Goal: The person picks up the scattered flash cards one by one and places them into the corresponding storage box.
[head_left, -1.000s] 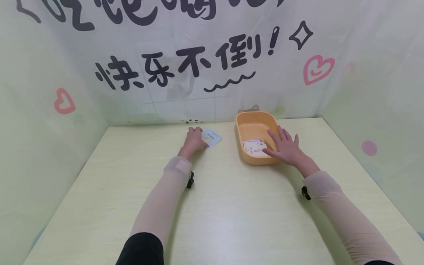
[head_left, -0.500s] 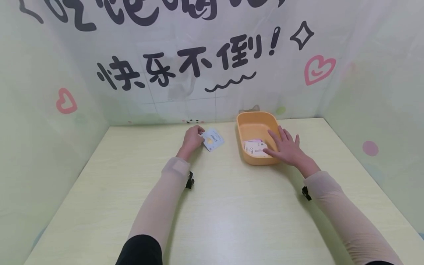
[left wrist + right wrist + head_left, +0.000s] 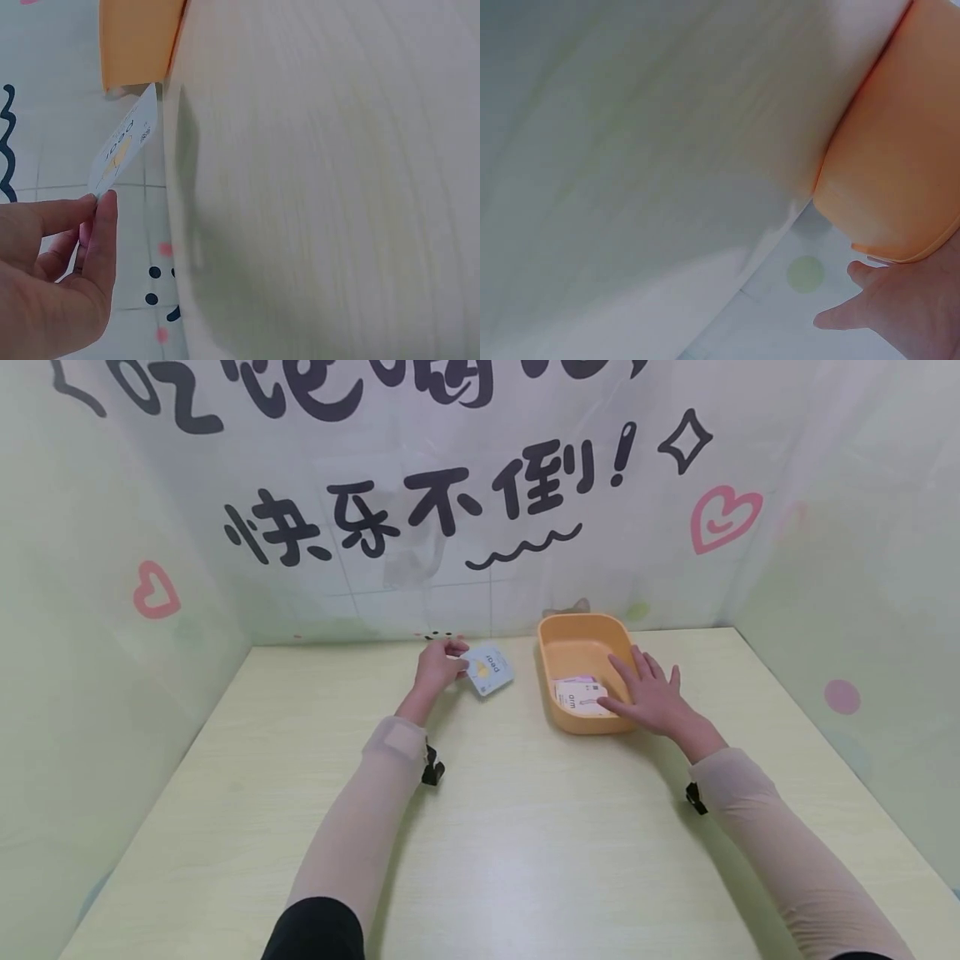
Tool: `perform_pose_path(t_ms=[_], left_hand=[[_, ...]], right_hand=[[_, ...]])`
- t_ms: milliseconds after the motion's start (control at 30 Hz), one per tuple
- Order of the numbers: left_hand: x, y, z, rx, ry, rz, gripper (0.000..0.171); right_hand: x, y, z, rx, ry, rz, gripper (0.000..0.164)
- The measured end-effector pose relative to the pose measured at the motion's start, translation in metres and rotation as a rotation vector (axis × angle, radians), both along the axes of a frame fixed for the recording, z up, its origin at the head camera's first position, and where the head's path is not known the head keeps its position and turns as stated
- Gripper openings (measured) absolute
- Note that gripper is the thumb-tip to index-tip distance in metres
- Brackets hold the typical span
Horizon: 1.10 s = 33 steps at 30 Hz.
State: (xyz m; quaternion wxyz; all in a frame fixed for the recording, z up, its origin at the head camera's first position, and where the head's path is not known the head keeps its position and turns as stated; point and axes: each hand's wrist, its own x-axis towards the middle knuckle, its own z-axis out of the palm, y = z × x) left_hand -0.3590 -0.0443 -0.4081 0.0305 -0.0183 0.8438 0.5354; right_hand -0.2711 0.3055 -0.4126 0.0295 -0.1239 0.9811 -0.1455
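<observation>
My left hand point(image 3: 439, 668) pinches a light blue card point(image 3: 487, 671) printed "pear" by its left edge. In the left wrist view the card point(image 3: 126, 142) stands tilted above the table, with thumb and fingertips on its near end and a shadow beside it. An orange bin point(image 3: 585, 647) sits to the right of the card. Over the bin's right rim lies my right hand point(image 3: 651, 695), fingers spread. Inside the bin, at its near end, is a white card point(image 3: 579, 696) reading "arm" on top of a purple-edged one. The right thumb overlaps the white card in the head view.
The pale wooden table point(image 3: 480, 827) runs back to a white printed curtain point(image 3: 420, 552) just behind the bin. Similar sheets stand along the left and right sides. Small black wrist cameras point(image 3: 432, 766) are strapped on both sleeves.
The left hand has picked the pear card up by its edge, lifting it and moving it slightly right. The right hand stays on the bin's rim.
</observation>
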Motion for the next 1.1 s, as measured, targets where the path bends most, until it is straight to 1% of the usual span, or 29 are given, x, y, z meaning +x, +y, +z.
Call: perform_pose_path(t_ms=[100, 267, 567, 767, 1100], left_hand=[[0.001, 0.003, 0.004, 0.056, 0.015, 0.003, 0.031], [0.003, 0.010, 0.011, 0.143, 0.005, -0.007, 0.034], [0.010, 0.026, 0.027, 0.230, -0.013, -0.040, 0.037], [0.013, 0.037, 0.033, 0.261, -0.036, -0.079, 0.038], [0.015, 0.055, 0.035, 0.267, -0.049, -0.129, 0.038]], right_hand=[[0.000, 0.000, 0.000, -0.004, 0.001, 0.000, 0.085], [0.000, 0.001, -0.001, -0.008, 0.000, 0.001, 0.086], [0.001, 0.001, -0.002, -0.002, 0.002, 0.001, 0.086], [0.001, 0.001, -0.001, -0.002, 0.006, 0.001, 0.085], [0.000, 0.001, -0.001, 0.002, 0.011, -0.005, 0.085]])
